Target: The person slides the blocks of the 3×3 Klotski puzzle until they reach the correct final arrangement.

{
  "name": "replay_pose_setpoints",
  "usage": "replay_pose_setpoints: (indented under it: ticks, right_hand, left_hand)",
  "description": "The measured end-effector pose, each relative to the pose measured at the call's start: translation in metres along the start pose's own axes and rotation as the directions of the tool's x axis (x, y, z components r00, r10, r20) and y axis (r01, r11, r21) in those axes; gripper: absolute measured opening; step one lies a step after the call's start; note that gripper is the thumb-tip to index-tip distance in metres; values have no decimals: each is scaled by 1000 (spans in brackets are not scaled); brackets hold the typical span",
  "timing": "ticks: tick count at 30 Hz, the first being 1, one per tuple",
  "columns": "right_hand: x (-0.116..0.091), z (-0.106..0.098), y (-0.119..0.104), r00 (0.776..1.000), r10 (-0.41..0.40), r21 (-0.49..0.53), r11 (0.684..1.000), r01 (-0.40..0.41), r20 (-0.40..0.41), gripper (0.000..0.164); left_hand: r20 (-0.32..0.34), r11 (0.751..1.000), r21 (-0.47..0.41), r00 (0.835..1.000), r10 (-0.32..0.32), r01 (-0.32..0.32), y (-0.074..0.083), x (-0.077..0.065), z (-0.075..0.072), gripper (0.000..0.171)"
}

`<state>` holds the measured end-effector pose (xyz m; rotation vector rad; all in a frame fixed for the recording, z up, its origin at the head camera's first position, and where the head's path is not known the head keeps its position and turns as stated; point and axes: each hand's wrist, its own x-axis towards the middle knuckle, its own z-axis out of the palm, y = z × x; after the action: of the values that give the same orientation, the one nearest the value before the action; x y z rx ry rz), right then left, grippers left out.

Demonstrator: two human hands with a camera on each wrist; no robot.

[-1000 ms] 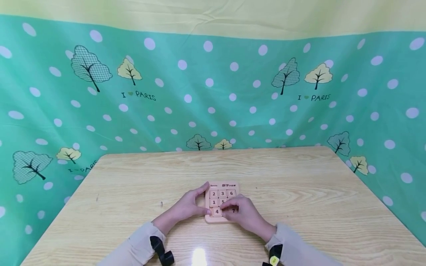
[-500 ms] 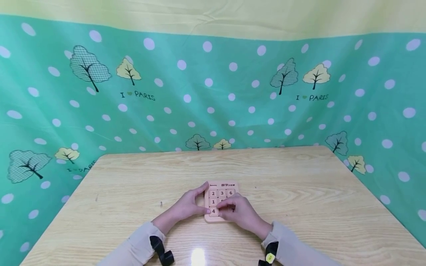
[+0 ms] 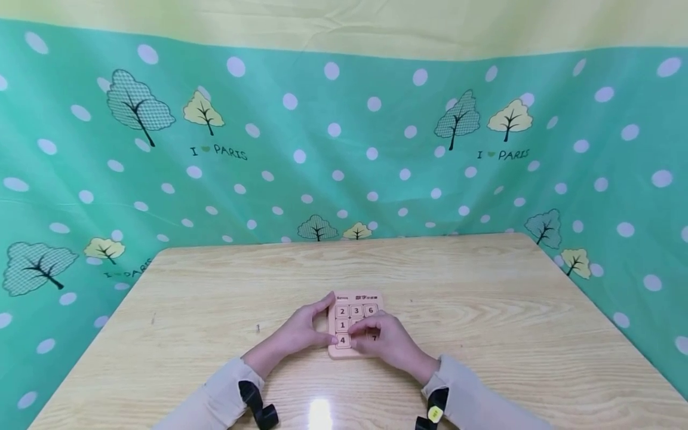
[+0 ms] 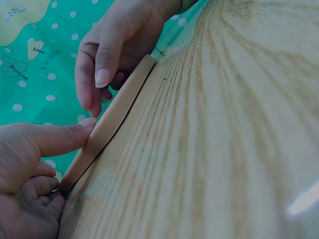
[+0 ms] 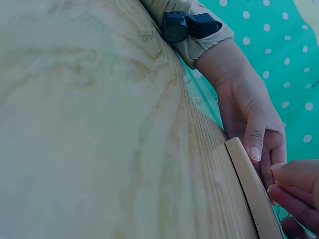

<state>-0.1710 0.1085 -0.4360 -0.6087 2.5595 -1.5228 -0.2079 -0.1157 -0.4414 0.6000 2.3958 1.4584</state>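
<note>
A pink-toned number slide puzzle (image 3: 344,353) lies flat on the table, its square tiles printed with dark digits. Tiles 2, 3 and 6 form the top row; the 4 tile (image 3: 343,340) sits at the lower left. My left hand (image 3: 300,329) holds the board's left side, index finger by the upper corner and thumb beside the 4. Over the lower middle of the board is my right hand (image 3: 396,341), its index finger and thumb tips close to the 4's right side. It covers tiles beneath, and part of the 7 shows. In the left wrist view, the board's edge (image 4: 112,117) appears side-on.
The wood-grain table (image 3: 215,286) extends around the board. Behind it hangs a green dotted cloth (image 3: 322,149) with printed trees. Black straps with small devices (image 3: 258,406) sit on both wrists, over light sleeves.
The 4 tile has slid left into the lower left corner, and my right fingertips moved left with it. My left hand keeps its place on the board; the head view shifts slightly.
</note>
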Motion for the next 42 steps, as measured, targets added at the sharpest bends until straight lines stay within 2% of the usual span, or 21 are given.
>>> replay_pose_setpoints:
  ticks: [15, 22, 28, 42]
  right_hand:
    - [0, -10, 6, 999, -11, 45, 999, 8, 48, 21]
    - [-7, -23, 11, 1000, -6, 40, 999, 5, 12, 21]
    - [-15, -30, 12, 999, 32, 40, 999, -31, -9, 22]
    - [-22, -33, 17, 998, 47, -37, 998, -48, -47, 19]
  left_hand:
    - [-6, 1000, -19, 1000, 4, -4, 1, 0, 1, 94]
    - [-8, 999, -39, 1000, 8, -9, 3, -1, 2, 94]
    - [-8, 1000, -21, 1000, -8, 8, 1, 0, 2, 96]
    - [-6, 1000, -23, 1000, -12, 12, 3, -1, 1, 94]
